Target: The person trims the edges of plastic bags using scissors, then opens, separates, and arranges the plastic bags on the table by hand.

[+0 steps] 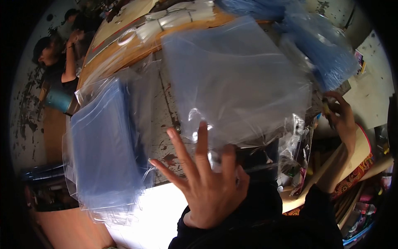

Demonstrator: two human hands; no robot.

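Note:
A large clear plastic sheet (236,79) lies across the middle of the worktable (163,124); whether it is one layer or a stack of bags I cannot tell. My left hand (211,186) is open, its fingers spread over the sheet's near left corner. Whether the fingertips touch the plastic is unclear. Off to the right, my right hand (344,120) has its fingers curled round a small dark and yellowish object (327,110) whose kind does not show. To the left rests a neat stack of bluish clear plastic sheets (103,145), with looser clear film around it.
Crumpled blue plastic (323,45) is heaped at the back right. A roll of tape (126,37) and bundled clear strips (178,18) lie on the far wooden surface. People (52,54) are at the far left. Assorted items (365,207) fill the space below right.

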